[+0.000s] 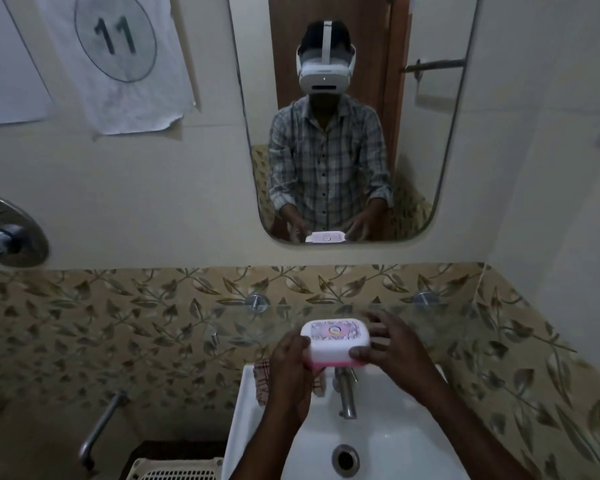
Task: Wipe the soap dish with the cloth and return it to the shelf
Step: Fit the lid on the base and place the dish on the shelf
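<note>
White-lidded soap dish (335, 342) gripped between my left hand (291, 362) and right hand (388, 344), above the basin (395, 427), at the glass shelf (440, 323).

Soap dish (335, 341) between both hands, above sink (395, 427), cloth (262, 379) behind-left

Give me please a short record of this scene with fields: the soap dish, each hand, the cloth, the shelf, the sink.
soap dish: white lid, pink base, closed, held over the sink near the shelf's front edge
left hand: grips the dish's left end
right hand: thumb on the dish's right front corner, fingers spread behind it
cloth: checked, on the sink's back rim, partly hidden by the left hand
shelf: glass, wall-mounted
sink: white, with metal tap
</note>
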### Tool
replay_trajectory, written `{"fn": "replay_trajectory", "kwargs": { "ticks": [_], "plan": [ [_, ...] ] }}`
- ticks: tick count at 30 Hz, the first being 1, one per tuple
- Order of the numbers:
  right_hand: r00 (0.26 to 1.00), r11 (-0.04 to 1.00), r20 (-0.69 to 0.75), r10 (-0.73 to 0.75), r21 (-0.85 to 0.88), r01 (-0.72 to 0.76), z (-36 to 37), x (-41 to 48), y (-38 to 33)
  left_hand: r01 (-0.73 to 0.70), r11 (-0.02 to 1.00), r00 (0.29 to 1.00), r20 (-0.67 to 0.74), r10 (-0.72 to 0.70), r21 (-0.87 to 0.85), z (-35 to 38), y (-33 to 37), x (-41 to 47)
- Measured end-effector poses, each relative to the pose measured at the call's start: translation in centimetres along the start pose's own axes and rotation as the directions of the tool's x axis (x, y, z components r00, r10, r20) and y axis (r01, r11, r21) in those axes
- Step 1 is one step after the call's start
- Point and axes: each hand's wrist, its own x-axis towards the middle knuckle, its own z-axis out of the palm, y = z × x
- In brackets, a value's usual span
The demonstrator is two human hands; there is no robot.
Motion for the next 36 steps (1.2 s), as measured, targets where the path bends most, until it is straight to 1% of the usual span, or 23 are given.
{"fn": "replay_trajectory", "kwargs": {
  "ticks": [1,3,5,6,8,10,13,16,23,36],
  "plan": [
    [0.997,0.996,-0.080,0.013,0.091,-0.006,-0.1,0.2,0.0,-0.030,0.997,0.999,0.024,0.029,0.064,0.5,0.5,0.3],
    [0.980,0.989,-0.197,0.035,0.149,-0.005,-0.1,1.0,0.4,-0.106,0.966,0.993,0.077,0.090,0.234,1.4,1.1,1.1],
    [0.963,0.984,-0.264,0.059,0.180,-0.011,0.0,1.9,0.3,-0.201,0.902,0.979,0.098,0.177,0.382,2.0,1.4,2.3],
    [0.959,0.986,-0.279,0.053,0.166,-0.006,0.2,2.3,0.2,-0.245,0.865,0.969,0.092,0.227,0.438,2.2,1.4,3.0],
    [0.951,0.994,-0.308,0.023,0.107,0.010,0.7,3.1,0.1,-0.283,0.793,0.952,0.055,0.302,0.540,2.6,1.1,4.5],
    [0.941,0.999,-0.338,0.008,0.034,0.003,1.0,3.9,0.3,-0.294,0.727,0.939,0.044,0.342,0.620,3.0,0.8,5.6],
    [0.949,1.000,-0.315,0.021,0.006,-0.020,1.2,4.8,0.8,-0.307,0.628,0.921,0.057,0.386,0.715,3.0,0.4,6.5],
    [0.961,0.999,-0.274,0.037,-0.003,-0.039,1.4,5.2,1.2,-0.317,0.570,0.905,0.063,0.420,0.758,3.1,-0.2,7.0],
    [0.965,0.997,-0.253,0.073,0.007,-0.074,2.2,4.6,2.8,-0.299,0.529,0.912,0.074,0.403,0.794,3.1,-1.1,7.0],
    [0.968,0.995,-0.231,0.101,0.008,-0.102,2.1,4.8,2.9,-0.276,0.537,0.918,0.053,0.392,0.797,3.0,-1.4,7.6]
  ]
}}
